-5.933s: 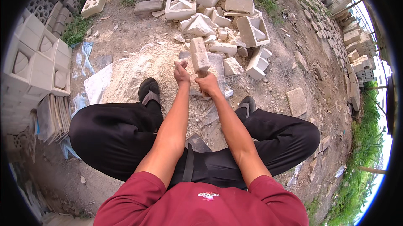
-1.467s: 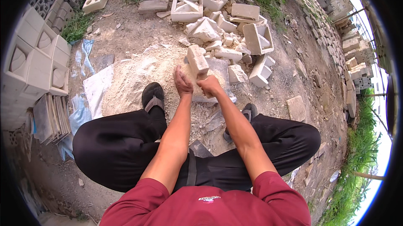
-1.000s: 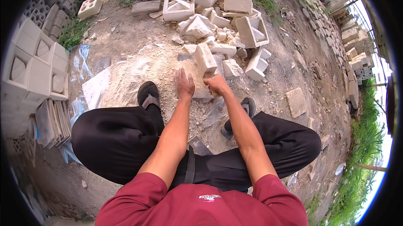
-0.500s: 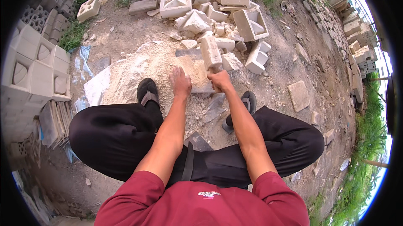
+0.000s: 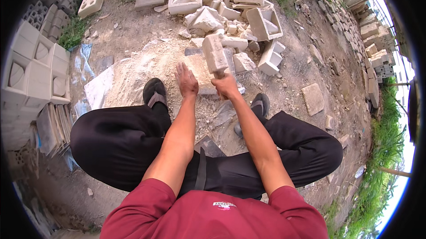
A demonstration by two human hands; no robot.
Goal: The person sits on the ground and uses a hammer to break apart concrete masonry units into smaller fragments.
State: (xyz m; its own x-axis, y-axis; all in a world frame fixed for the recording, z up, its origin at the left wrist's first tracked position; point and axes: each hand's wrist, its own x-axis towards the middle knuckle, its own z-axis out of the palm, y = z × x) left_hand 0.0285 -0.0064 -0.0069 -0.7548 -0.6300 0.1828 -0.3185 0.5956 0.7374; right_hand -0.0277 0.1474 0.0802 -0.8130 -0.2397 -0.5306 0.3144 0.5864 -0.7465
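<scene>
Low, pale crushed powder (image 5: 133,77) leaves room left of the left hand (image 5: 187,81); a dusty beige block-headed mallet (image 5: 214,55) obstructs its right, heaped broken cream masonry (image 5: 205,19) the far side.

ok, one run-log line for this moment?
left hand: open, by pale grit, contact unclear | right hand: closed on mallet handle | beyond: block rubble, heaped

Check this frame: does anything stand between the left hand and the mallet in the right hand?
Nothing visible does. The gap from the left hand to the mallet shows only low-lying pale powder beneath; the right hand directly grips the handle.
</scene>
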